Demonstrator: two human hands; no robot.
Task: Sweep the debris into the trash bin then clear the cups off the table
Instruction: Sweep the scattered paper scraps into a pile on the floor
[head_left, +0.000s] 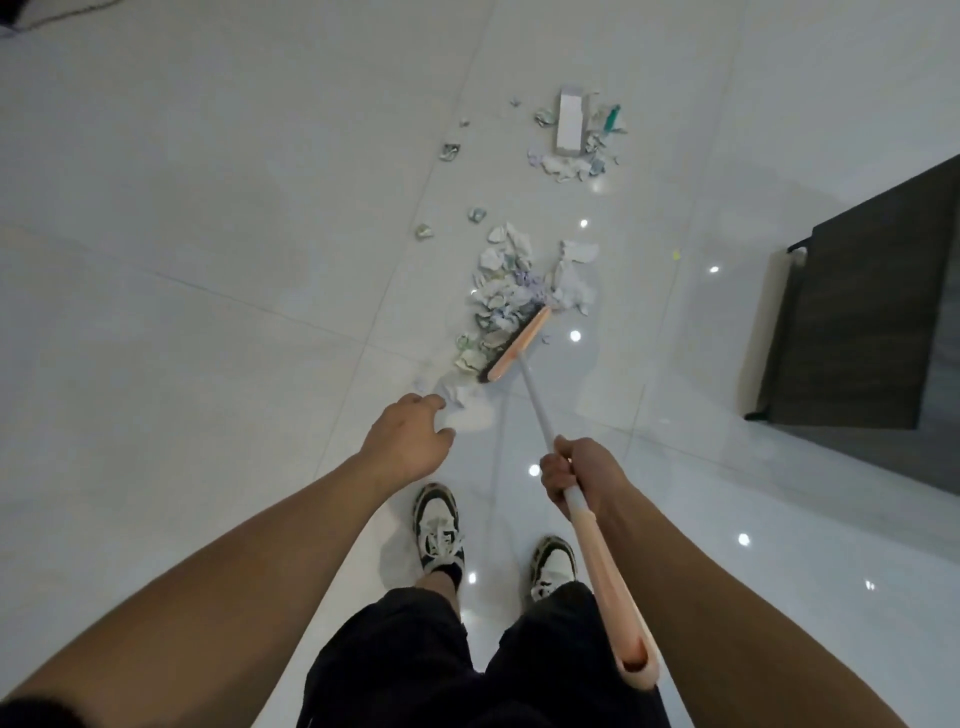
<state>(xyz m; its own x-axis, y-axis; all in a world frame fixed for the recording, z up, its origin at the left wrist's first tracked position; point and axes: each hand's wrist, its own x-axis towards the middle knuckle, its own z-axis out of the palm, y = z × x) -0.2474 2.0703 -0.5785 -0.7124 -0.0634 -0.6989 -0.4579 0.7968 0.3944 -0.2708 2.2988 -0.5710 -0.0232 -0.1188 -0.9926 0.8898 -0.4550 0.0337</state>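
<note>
A pink broom with a white shaft has its head (519, 345) on the floor against a pile of crumpled paper debris (506, 291). My right hand (574, 475) grips the shaft just above the pink handle end (618, 597). My left hand (410, 441) hangs out in front with loosely curled fingers and holds nothing; a white tissue (470, 413) lies on the floor beyond it. A second debris pile (566, 166) lies farther away around a white box (570, 122). No trash bin or cups are in view.
Small scraps (450, 151) (424, 232) (477, 214) lie scattered left of the piles on the glossy white tile floor (208, 260). A dark low piece of furniture (857, 312) stands at the right. My two shoes (439, 530) (551, 566) are below the hands.
</note>
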